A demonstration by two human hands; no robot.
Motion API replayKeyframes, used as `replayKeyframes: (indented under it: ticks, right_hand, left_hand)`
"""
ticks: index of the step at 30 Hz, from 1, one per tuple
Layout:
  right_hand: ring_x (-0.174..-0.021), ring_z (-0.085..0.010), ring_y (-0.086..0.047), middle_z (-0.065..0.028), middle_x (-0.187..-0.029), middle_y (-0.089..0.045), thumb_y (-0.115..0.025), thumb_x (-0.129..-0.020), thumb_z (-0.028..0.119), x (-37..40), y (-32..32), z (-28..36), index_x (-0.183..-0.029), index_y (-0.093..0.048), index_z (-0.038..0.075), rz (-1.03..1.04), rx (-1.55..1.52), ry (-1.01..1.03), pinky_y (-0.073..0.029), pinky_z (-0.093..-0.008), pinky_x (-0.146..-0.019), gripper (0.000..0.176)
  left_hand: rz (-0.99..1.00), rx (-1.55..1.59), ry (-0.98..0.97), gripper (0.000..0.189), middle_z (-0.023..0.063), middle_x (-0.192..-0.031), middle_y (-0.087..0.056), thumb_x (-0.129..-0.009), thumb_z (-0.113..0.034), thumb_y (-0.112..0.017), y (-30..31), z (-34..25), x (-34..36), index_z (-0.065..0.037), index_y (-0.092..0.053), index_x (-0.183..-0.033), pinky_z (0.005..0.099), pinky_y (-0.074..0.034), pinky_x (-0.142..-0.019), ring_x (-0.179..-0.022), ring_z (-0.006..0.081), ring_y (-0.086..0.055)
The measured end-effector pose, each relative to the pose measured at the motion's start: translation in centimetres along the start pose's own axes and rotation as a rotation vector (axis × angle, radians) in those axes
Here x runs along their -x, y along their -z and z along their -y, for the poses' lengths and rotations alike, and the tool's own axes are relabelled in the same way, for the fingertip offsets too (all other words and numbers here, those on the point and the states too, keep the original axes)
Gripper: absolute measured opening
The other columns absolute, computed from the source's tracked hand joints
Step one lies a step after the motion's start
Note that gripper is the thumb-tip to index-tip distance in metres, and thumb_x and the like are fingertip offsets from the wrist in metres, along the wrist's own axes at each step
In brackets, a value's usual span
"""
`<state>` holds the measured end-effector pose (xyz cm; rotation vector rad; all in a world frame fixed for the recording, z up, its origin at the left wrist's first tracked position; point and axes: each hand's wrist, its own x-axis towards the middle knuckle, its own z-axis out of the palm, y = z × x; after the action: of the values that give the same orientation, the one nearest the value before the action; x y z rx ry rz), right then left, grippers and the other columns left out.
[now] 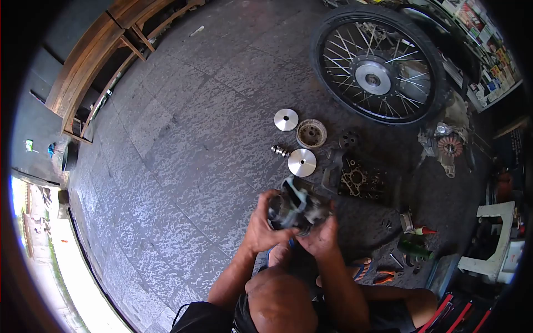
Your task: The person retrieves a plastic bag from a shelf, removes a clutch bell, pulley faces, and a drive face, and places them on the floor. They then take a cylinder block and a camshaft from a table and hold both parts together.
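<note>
A dark metal engine part [302, 208], partly blurred, is held up between both hands above the floor. My left hand [264, 225] wraps round its left side, with the thumb beneath. On the right side my right hand [323, 233] grips the part from below. Just beyond it lies a shiny metal disc [302, 162] with a hole in the middle, and a camshaft-like piece [280, 151] is beside that. Farther off are a rusty round drum [311, 134] and a second shiny disc [286, 119].
A spoked wheel [373, 76] lies at the upper right. Small parts and a gasket sit on a dark tray [363, 183]. Orange-handled pliers [384, 277] and a green bottle [413, 247] are at the lower right. A wooden bench [91, 61] stands upper left.
</note>
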<state>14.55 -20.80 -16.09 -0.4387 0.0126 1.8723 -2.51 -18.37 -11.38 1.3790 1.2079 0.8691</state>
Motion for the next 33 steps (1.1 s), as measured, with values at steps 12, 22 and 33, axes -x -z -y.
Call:
replayKeyframes:
  ticks: [12, 22, 33]
  right_hand:
    - [-0.12, -0.0341, -0.06, -0.0145, -0.137, -0.058, -0.034, -0.098, 0.066, 3.1, -1.7, 1.7, -0.142, -0.048, 0.007, 0.239, -0.308, 0.246, -0.052, -0.0547, -0.097, 0.075]
    - [-0.129, -0.0268, -0.054, -0.0142, -0.14, -0.054, -0.031, -0.106, 0.05, 3.7, -1.5, 1.7, -0.142, -0.043, 0.001, 0.236, -0.168, 0.388, -0.041, -0.0462, -0.111, 0.062]
    - [-0.115, -0.0231, -0.059, -0.0149, -0.126, -0.058, -0.066, -0.094, 0.013, 6.4, -8.1, 4.8, -0.137, -0.044, -0.005, -0.123, 0.834, 0.49, -0.049, -0.0334, -0.097, 0.051]
  left_hand:
    - [0.058, -0.683, -0.463, 0.076, 0.0281, -0.15, -0.034, -0.053, -0.037, -0.095, -2.9, -8.0, 0.9, -0.01, -0.061, -0.116, 0.0554, -0.046, -0.1, -0.132, 0.0506, -0.041]
    - [0.142, -0.729, -0.436, 0.069, 0.0291, -0.151, -0.032, -0.06, -0.039, -0.091, -3.1, -10.3, 1.3, -0.003, -0.066, -0.113, 0.0577, -0.046, -0.102, -0.133, 0.05, -0.039]
    - [0.078, 1.026, 0.239, 0.095, 0.0193, -0.14, -0.054, -0.088, -0.081, -0.038, -4.3, -6.2, -1.3, -0.003, -0.047, -0.142, 0.0483, -0.044, -0.108, -0.124, 0.036, -0.055]
